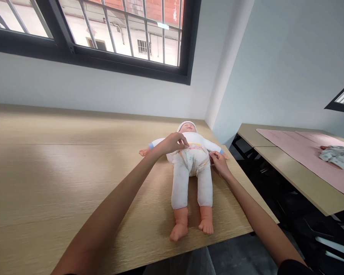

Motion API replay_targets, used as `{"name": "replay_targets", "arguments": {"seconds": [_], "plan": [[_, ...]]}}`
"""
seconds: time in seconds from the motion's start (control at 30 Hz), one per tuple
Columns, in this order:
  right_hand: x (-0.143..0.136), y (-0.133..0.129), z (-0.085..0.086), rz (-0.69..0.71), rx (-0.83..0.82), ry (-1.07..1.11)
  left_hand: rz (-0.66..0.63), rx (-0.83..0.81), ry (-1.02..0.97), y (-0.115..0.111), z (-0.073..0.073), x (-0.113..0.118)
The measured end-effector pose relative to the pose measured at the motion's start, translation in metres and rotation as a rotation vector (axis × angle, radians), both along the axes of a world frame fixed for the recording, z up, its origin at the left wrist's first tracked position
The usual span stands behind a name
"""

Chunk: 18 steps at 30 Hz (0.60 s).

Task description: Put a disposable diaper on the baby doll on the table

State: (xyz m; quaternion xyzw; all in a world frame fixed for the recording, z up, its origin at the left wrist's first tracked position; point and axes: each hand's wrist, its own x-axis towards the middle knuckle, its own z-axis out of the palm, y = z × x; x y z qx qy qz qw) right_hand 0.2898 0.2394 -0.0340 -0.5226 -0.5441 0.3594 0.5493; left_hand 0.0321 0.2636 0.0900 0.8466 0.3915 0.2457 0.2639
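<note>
Doll (192, 168) lay face-up on table (60, 172) w/ diaper (193, 158) on; left hand (174, 142) pinched waistband, right hand (218, 160) pinched diaper's side tab; best kept tab snug & level, both sides even.

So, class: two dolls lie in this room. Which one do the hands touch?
The near doll in white on the bare wooden table, both hands at its diaper. The other doll lies on a pink cloth.

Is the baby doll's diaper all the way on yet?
Nearly. The diaper already wraps the doll over its white suit. The left hand presses the waistband and the right hand pinches the side tab. Fastening that side looks like what's left.
</note>
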Motion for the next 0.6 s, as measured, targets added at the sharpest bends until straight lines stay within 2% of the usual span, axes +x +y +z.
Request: {"name": "replay_targets", "arguments": {"seconds": [0.6], "plan": [[-0.0016,0.0000,0.0015,0.008,-0.037,0.028,0.011,-0.016,0.082,-0.0007,0.0005,-0.0001]]}}
